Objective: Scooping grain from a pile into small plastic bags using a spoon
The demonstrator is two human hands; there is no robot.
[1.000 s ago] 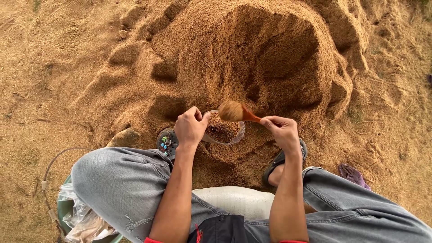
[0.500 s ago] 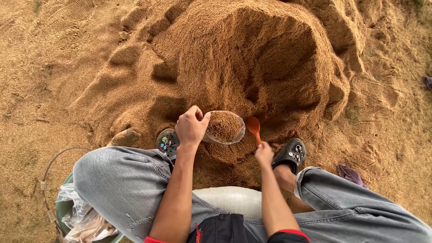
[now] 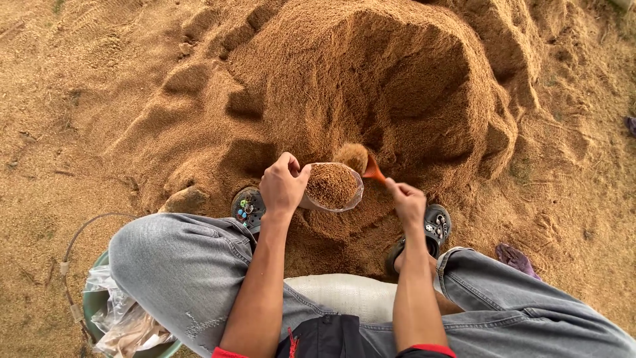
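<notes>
Sawdust-like brown grain fills the clear plastic bag (image 3: 331, 187) that sits low in the middle of the view, right at the foot of the big loose heap (image 3: 371, 86) and just in front of the person's knees. Going from the left: a green bucket (image 3: 93, 305) stands at the bottom left corner of the sandy ground (image 3: 59, 166), with crumpled clear plastic (image 3: 122, 321) stuffed in it and a thin wire handle looping up beside it. Next comes the grey-trousered left leg, with a black clog (image 3: 247, 207) dotted with small coloured charms poking out at the heap's edge. Just right of that clog, the left hand (image 3: 283, 185) is clenched on the bag's left rim, holding the mouth open and facing up. The bag is nearly full, its contents level with the rim. At the bag's upper right edge, an orange scoop (image 3: 363, 162) heaped with the same brown grain is tipped toward the opening, its load touching or just over the rim. The right hand (image 3: 405, 201) grips the scoop's handle, fingers curled tight around it. Below that hand sits the other black clog (image 3: 430, 229), half sunk in loose grain. Between the knees lies a white woven sack (image 3: 344, 295), and under it a dark pouch with a red pull. Farther right, a scrap of purple cloth (image 3: 515, 257) lies on the ground near the right knee.
</notes>
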